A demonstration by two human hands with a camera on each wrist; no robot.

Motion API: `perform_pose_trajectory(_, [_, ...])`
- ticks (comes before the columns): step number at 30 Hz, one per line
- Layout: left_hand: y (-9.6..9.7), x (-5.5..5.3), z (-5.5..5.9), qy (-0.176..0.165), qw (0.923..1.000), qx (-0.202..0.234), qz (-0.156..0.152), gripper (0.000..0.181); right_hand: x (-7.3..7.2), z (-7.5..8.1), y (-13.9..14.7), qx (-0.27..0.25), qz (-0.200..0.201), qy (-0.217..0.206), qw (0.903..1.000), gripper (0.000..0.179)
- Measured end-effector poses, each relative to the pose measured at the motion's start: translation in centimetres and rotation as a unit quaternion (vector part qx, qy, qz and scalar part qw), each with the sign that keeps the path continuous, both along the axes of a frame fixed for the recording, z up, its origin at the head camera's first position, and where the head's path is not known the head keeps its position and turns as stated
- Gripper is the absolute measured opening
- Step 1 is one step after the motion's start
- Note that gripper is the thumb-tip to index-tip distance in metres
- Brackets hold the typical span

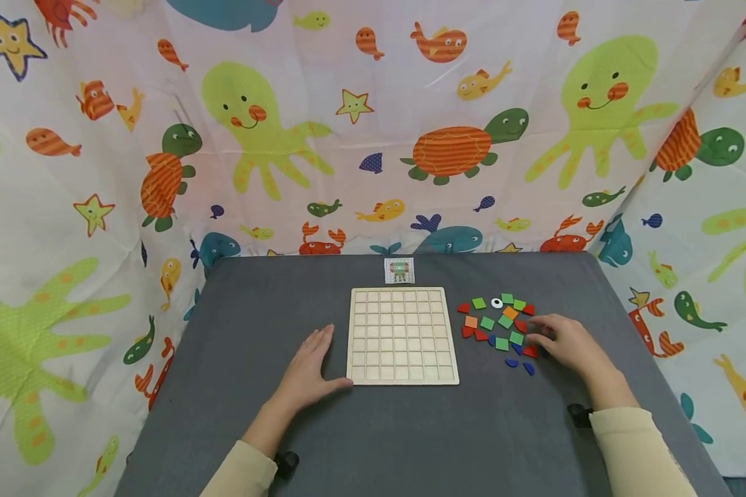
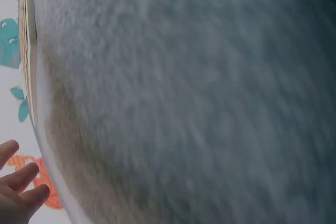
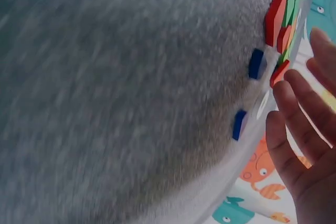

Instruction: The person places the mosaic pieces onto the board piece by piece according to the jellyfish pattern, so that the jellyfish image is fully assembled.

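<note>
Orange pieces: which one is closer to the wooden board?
The left orange piece, beside a red piece; the other orange piece lies farther from the wooden board, beside a green piece.

Visible count: one square pale wooden grid board point(image 1: 403, 336); one small white printed paper card point(image 1: 400, 271); seven flat green square pieces point(image 1: 501, 344); two flat orange square pieces point(image 1: 470, 322); six flat red pieces of mixed outline point(image 1: 530, 352); four small flat blue pieces point(image 1: 511, 363); one flat white ring point(image 1: 493, 302); one left hand point(image 1: 311, 366); one right hand point(image 1: 568, 344).

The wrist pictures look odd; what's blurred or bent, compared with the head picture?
Head view: wooden board and coloured pieces look fairly crisp; left wrist view: grey tabletop looks smeared, its edge bowed; right wrist view: similar blur, edge curving.
</note>
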State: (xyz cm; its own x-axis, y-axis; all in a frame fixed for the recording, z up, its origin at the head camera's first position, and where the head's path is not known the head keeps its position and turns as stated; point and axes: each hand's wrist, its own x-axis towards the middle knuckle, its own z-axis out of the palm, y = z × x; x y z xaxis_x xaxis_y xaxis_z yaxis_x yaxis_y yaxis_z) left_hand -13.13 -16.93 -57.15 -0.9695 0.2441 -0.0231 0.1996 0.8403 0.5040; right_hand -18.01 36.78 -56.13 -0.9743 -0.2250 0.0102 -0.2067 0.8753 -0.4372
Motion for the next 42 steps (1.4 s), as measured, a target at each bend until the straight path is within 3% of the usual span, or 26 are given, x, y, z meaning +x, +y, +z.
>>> perform_pose_trajectory(5, [0.7, -0.3, -0.8, -0.019, 0.9997, -0.005, -0.012, 0.121, -0.8, -0.5, -0.7, 0.000, -0.029, -0.011, 0.9995, 0.042])
perform_pose_trajectory(14, [1.0, -0.8, -1.8, -0.084, 0.9957, 0.012, -0.038, 0.124, -2.0, -1.3, -1.7, 0.000, -0.055, -0.026, 0.9982, 0.040])
perform_pose_trajectory(31, [1.3, -1.0, -1.5, -0.085, 0.9958, -0.002, -0.034, 0.118, -2.6, -0.7, -2.3, -0.005, -0.055, -0.047, 0.9973, 0.023])
perform_pose_trajectory(42, [1.4, -1.2, -1.6, -0.084, 0.9959, -0.015, -0.029, 0.118, -2.9, -0.5, -2.6, 0.050, -0.043, -0.024, 0.9975, 0.021])
